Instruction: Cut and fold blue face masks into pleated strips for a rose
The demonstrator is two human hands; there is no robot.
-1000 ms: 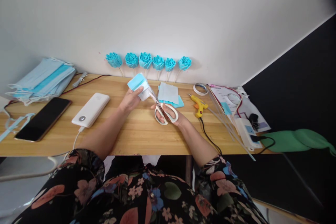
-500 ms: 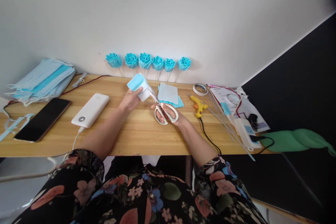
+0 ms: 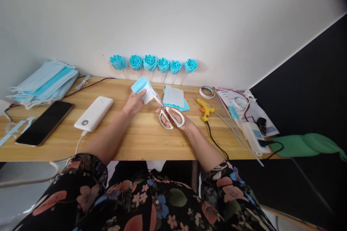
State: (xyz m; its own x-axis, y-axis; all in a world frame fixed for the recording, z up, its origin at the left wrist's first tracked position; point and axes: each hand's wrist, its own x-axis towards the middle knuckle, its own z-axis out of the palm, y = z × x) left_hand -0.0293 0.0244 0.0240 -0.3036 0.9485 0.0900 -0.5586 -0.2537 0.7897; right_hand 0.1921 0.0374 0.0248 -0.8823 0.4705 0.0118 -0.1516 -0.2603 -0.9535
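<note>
Pinched in my left hand (image 3: 135,102) is a folded piece of blue-and-white mask fabric (image 3: 140,85), raised over the table. My right hand (image 3: 173,115) grips a pair of scissors (image 3: 177,116) with cream handles, fingers through the loops. The blades point up and left and meet the fabric's right edge; they look slightly apart. Just beyond the scissors lie cut fabric pieces (image 3: 173,96), pale on top and blue beneath. Several blue fabric roses (image 3: 150,62) on thin sticks lean against the wall behind.
At left are a stack of face masks (image 3: 45,83), a black phone (image 3: 45,122) and a white power bank (image 3: 94,113). To the right lie a yellow glue gun (image 3: 206,109), a tape roll (image 3: 206,92), papers, thin sticks and a power strip (image 3: 255,137).
Both hands hold almost the same place. The fabric and scissors have barely shifted.
</note>
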